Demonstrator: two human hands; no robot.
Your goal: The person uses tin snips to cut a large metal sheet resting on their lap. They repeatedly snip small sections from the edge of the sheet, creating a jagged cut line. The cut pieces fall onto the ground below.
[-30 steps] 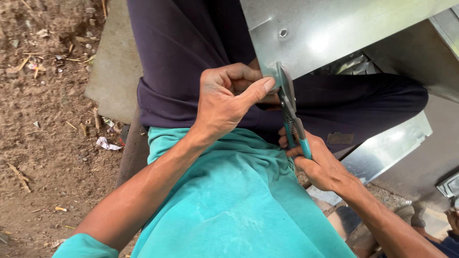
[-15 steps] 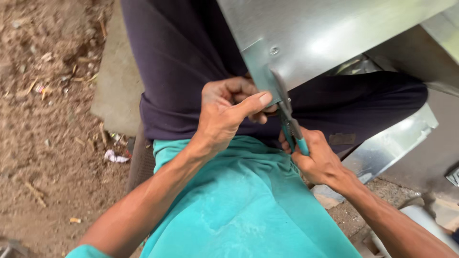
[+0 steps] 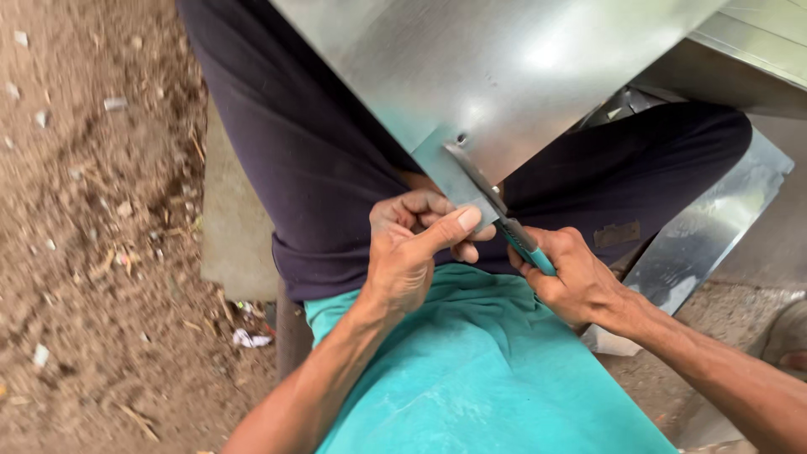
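1. My left hand, at center frame, pinches the lower corner of the metal sheet, thumb on top, fingers curled beneath.
2. At its 3 o'clock, my right hand is clenched on the teal-handled snips, blades at the sheet's edge.
3. The sheet rises toward 12 o'clock, over dark trousers; the dirt ground lies at 9 o'clock.

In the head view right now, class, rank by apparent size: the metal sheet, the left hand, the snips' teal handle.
1. metal sheet, largest, though it sits nearest the camera.
2. left hand.
3. teal handle, mostly hidden in the right hand.
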